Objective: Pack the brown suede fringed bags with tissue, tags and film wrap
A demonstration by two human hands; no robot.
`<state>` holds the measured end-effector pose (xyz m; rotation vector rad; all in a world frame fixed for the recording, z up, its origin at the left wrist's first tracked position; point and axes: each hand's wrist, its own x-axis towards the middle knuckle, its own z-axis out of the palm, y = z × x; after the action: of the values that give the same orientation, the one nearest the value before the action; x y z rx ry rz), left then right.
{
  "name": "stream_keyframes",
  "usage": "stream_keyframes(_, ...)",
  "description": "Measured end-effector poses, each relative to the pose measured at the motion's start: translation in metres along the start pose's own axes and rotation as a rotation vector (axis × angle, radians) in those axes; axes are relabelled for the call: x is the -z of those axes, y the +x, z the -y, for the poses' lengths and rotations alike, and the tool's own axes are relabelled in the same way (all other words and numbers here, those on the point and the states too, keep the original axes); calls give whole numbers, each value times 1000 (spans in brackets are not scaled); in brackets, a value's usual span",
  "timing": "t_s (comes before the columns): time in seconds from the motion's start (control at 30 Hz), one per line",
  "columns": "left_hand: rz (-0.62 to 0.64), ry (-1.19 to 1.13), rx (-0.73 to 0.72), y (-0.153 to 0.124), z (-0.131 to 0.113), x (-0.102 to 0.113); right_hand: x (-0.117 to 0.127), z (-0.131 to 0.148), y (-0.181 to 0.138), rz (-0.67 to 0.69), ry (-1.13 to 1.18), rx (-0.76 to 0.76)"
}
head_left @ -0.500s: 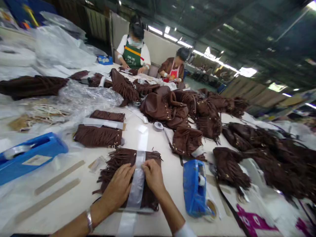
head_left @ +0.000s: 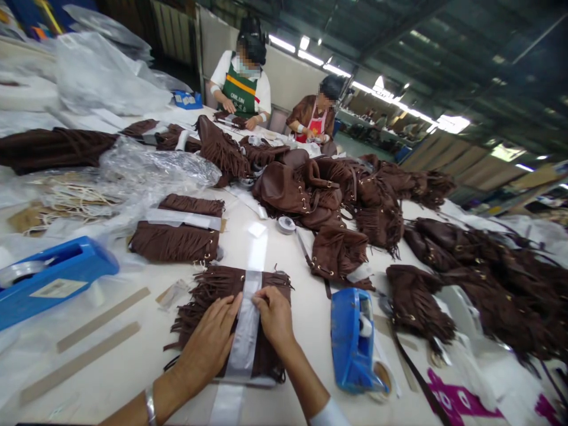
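Note:
A brown fringed bag lies flat on the white table in front of me. A translucent grey strip runs down its middle and onto the table. My left hand lies flat on the bag just left of the strip, fingers stretched out. My right hand rests on the bag at the strip's right edge, fingers curled and pinching at the strip.
A blue tape dispenser stands right of my hands, a larger blue one at the left. Another strapped fringed bag lies behind. Piles of brown bags cover the middle and right. Two people work at the far end.
My right hand's fingers have curled in at the strip's edge. The view has shifted slightly. The bag has stayed in place.

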<state>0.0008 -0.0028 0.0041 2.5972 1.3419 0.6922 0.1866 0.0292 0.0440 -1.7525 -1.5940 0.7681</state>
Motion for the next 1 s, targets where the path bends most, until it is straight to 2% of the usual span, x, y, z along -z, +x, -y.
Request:
stream_keyframes(0.27,98,-45,38,1,-4,6,1,-13,-5,-23,202,22)
stream_keyframes(0.43,31,-72,108,-4,-5,0,4,-24,-10,-15,299,20)
stream_keyframes(0.63,155,-15,15,-3,-1,3,6,-27,-9,3,326,50)
stream_keyframes(0.77,143,29,-42,-5,0,6,5,-29,-10,-6,337,47)
stream_keyframes(1.0,51,-26,-9,-8,-7,7,6,-29,-15,-16,334,41)
